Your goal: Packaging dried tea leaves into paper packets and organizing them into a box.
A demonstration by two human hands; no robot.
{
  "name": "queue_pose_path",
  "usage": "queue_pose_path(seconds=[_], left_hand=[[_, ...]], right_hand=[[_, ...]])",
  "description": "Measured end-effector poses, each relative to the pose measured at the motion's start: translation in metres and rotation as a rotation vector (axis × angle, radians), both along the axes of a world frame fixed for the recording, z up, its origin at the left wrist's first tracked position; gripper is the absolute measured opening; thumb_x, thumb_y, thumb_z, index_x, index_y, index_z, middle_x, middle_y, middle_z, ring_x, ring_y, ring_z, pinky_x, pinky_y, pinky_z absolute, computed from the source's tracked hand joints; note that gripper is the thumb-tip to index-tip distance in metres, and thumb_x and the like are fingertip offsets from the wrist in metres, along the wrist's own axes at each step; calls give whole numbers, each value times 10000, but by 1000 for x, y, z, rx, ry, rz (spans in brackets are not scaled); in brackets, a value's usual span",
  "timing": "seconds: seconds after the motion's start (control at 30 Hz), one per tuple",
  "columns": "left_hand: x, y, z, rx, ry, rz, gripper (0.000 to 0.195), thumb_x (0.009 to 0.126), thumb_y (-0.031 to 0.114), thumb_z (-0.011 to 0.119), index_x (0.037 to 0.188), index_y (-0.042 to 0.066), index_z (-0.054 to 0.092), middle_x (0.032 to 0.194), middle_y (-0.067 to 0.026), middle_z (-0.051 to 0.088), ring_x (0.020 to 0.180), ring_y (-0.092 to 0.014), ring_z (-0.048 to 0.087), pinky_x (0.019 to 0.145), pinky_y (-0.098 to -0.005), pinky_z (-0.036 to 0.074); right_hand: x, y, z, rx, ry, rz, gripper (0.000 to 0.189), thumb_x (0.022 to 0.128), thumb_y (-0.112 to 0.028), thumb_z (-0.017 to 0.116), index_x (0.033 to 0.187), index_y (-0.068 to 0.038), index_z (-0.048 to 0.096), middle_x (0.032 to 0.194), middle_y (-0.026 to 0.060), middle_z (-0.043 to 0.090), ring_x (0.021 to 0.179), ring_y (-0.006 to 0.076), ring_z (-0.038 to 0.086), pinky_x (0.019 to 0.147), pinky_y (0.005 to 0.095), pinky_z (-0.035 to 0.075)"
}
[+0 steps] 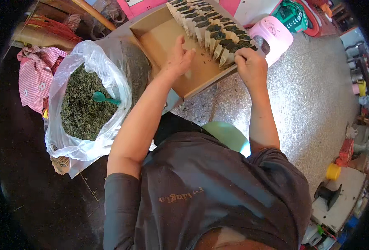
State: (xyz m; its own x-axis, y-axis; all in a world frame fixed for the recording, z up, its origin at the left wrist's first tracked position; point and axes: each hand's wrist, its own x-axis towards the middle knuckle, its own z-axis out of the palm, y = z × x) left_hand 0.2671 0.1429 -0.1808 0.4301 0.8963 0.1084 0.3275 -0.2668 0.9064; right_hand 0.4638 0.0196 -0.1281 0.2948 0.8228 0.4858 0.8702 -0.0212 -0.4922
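A shallow cardboard box (159, 34) lies tilted before me. Along its right part stand rows of small pale paper packets (207, 39), their open tops showing dark dried leaf. My right hand (252, 67) is at the box's near right corner, thumb and fingers pinched on the end packet (228, 57); its fingers partly hide where they touch. Over the bare left part of the box is my left hand (182, 58), holding nothing, index finger and thumb apart. Left of my forearm, a clear plastic bag (54, 125) holds dried chopped leaves (82, 106) with a green plastic scoop (101, 97) on top.
A stack of brown paper packets (60, 164) sits by the bag's lower edge. Pink checked cloth (34, 81) hangs at left. Beyond the box are a pink plastic container (273, 36) and a green bag (290, 15). A green round seat (226, 134) is below me.
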Motion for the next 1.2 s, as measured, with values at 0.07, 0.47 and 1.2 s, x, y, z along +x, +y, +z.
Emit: queue_pose_path(seconds=[0.07,0.47,1.2], left_hand=[[10,12,-10,47,-3,33,669,864,242,605,1401,-10,296,1237,-276,524,1026,-349,586,921,-421,454],[55,33,-15,184,-73,-11,724,751,131,580,1384,-50,278,1284,-311,422,1209,-449,413,1064,-451,335],[77,23,-7,183,-388,251,165,784,178,593,812,33,667,829,-216,648,812,-400,617,744,-464,491]], right_hand=[[2,2,-5,-9,-31,6,109,798,-117,597,839,-42,665,830,111,651,752,302,635,685,359,495],[3,-1,-11,-26,-20,0,155,789,-136,620,912,-52,664,821,135,657,746,313,643,663,371,503],[-13,-19,-10,153,66,208,130,886,-89,625,920,28,671,819,77,658,725,129,572,683,285,487]])
